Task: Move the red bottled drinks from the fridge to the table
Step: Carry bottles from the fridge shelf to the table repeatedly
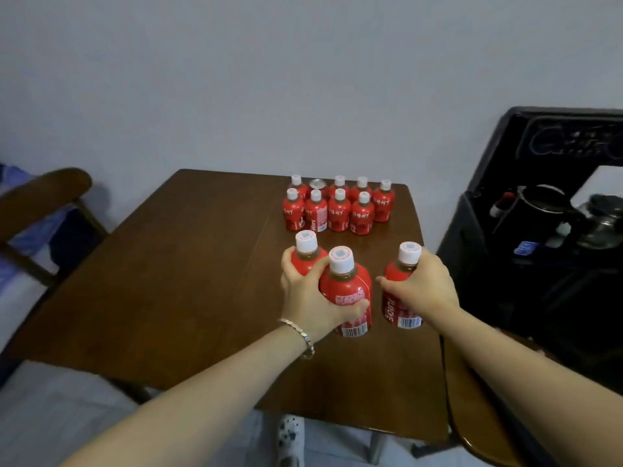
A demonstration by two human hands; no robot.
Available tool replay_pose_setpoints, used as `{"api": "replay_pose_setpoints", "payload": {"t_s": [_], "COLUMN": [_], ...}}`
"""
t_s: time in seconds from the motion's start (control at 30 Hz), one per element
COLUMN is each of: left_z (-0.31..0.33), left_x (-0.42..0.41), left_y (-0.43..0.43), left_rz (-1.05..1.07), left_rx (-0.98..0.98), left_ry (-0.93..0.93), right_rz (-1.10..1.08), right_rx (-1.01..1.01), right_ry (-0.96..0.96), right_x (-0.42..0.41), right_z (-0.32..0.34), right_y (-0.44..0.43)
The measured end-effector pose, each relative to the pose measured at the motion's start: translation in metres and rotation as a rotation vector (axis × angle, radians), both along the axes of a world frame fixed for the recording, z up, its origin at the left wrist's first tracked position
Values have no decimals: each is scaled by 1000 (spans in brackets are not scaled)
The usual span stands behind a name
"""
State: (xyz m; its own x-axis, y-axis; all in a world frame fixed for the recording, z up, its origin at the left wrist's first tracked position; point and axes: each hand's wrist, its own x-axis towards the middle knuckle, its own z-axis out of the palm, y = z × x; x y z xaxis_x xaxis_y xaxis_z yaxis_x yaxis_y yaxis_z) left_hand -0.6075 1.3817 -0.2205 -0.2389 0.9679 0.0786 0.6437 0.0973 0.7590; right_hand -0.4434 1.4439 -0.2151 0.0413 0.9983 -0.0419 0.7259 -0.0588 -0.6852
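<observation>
Two white-capped red bottles are gripped together by the left hand, which wears a metal bracelet at the wrist. The fingers curl round the nearer bottle, whose barcode faces the camera, and the thumb side wraps the farther bottle, just beside it. To the right and a little apart, the right hand closes from the side round a third bottle, label and barcode showing below the fingers. All three are upright over the right half of the brown wooden table; whether their bases touch the top cannot be told. Farther back, near the table's far right corner, a group of bottles stands in two tight rows, eight in all, with a silver-topped can in the back row. A wooden chair stands at the left, a black stand at the right, and a pale wall behind.
</observation>
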Motion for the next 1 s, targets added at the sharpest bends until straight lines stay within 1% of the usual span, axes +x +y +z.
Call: {"api": "replay_pose_setpoints", "payload": {"t_s": [0.17, 0.33, 0.53, 0.6, 0.73, 0.83, 0.93, 1.0], "left_z": [-28, -45, -71, -81, -106, -128, -141, -144], "left_x": [-48, -76, -83, -81, -72, -64, -62, -62], "left_y": [88, 173, 249, 266, 284, 289, 292, 296], "left_rz": [-81, -195, -254, -266, -237, -158, -164, -198], "left_rx": [-95, -174, -210, -188, -179, -50, -38, -92], "left_ry": [63, 80, 70, 52, 1, 2, -2, 6], "right_rz": [-112, -301, -472, -480, -425, -413, -448, -432], "right_rx": [-48, -125, -85, -50, -33, -32, -90, -205], "right_ry": [80, 191, 255, 254, 303, 350, 413, 433], "right_x": [-39, -54, -51, -51, -50, -53, -57, -56], "right_z": [-37, -64, -98, -108, -127, -139, -145, -149], "right_y": [86, 157, 237, 265, 314, 339, 344, 344]}}
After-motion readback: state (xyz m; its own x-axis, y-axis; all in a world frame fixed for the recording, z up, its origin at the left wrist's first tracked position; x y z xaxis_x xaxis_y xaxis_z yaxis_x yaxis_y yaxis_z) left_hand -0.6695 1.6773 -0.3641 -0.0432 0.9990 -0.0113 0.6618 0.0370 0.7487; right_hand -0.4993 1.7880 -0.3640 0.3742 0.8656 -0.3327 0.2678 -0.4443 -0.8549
